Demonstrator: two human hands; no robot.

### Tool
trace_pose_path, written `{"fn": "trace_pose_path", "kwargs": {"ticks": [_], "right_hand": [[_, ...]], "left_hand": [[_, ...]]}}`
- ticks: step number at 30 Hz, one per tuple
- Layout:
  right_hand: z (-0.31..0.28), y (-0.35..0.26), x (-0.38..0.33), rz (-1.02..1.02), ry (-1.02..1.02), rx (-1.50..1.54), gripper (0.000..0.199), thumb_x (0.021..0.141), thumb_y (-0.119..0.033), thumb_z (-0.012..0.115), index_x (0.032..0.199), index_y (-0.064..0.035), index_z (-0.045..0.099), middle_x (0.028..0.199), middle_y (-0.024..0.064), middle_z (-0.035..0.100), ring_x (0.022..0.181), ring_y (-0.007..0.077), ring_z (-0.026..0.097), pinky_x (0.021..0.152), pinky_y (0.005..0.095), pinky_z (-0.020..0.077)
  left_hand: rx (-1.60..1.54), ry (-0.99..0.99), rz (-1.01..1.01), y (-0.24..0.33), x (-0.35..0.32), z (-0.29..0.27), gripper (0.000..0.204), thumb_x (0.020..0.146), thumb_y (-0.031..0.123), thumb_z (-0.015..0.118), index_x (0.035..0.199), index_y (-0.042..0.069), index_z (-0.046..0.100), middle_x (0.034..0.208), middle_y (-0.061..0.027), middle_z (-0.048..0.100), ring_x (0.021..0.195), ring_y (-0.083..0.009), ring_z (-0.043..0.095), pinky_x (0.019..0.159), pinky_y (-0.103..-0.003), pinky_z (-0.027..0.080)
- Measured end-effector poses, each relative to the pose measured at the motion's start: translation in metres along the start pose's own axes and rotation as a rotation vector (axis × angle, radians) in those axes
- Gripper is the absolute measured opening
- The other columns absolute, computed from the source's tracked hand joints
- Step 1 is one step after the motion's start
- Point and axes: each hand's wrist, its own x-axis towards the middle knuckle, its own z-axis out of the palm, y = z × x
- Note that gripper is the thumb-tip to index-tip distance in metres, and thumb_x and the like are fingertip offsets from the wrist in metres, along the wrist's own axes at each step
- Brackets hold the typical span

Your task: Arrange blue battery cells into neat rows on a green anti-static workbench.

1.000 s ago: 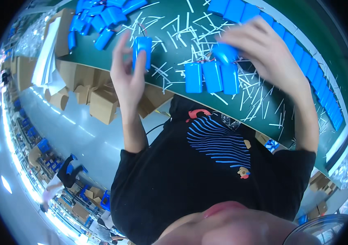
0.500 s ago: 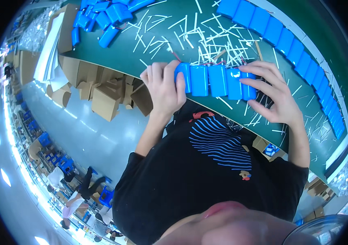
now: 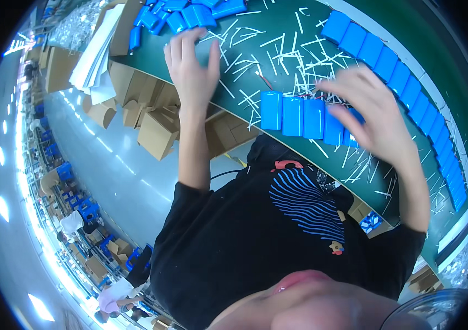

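A short row of blue, film-wrapped battery packs lies side by side at the near edge of the green table, red leads at the far ends. Over the right end of that row hovers my right hand, slightly blurred, fingers apart, partly hiding the last packs. My left hand is stretched toward the loose pile of blue packs at the far left. Its thumb and fingers are spread, with nothing seen in them; the fingertips come close to the nearest packs of the pile.
White strips are scattered over the green table. A long curved line of blue packs runs along the far right side. Cardboard boxes stand below the table's left edge, near white sheets. Other people are far off at left.
My left hand has let go of the short row's left end and moved away to the far left, by the pile. My right hand has lifted slightly from the right end.
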Motion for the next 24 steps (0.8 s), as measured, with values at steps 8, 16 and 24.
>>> {"fn": "trace_pose_path", "kwargs": {"ticks": [8, 16, 24], "right_hand": [[0.102, 0.076, 0.219, -0.132, 0.013, -0.140, 0.012, 0.092, -0.011, 0.061, 0.098, -0.0027, 0.067, 0.100, 0.0170, 0.069, 0.091, 0.0355, 0.066, 0.086, 0.0418, 0.0550], [0.100, 0.067, 0.221, -0.149, -0.220, -0.586, 0.014, 0.093, -0.014, 0.061, 0.098, -0.0042, 0.069, 0.099, 0.0180, 0.069, 0.096, 0.0352, 0.066, 0.088, 0.0434, 0.0552], [0.062, 0.034, 0.170, 0.284, -0.098, 0.021, 0.025, 0.101, -0.011, 0.065, 0.125, -0.0057, 0.071, 0.088, 0.0094, 0.070, 0.074, 0.0213, 0.072, 0.068, 0.0309, 0.0578]], "left_hand": [[0.277, -0.006, 0.106, -0.039, 0.015, 0.038, 0.036, 0.092, 0.017, 0.081, 0.127, 0.014, 0.074, 0.128, -0.0098, 0.071, 0.109, -0.0286, 0.065, 0.092, -0.035, 0.052], [0.047, -0.038, 0.033, -0.016, -0.019, 0.002, 0.025, 0.095, 0.015, 0.078, 0.120, 0.010, 0.077, 0.107, -0.0072, 0.074, 0.088, -0.0216, 0.068, 0.079, -0.031, 0.054], [-0.273, -0.064, -0.399, 0.026, -0.043, -0.012, 0.021, 0.098, 0.008, 0.072, 0.119, 0.006, 0.076, 0.091, -0.0034, 0.071, 0.084, -0.0161, 0.065, 0.071, -0.027, 0.050]]}}
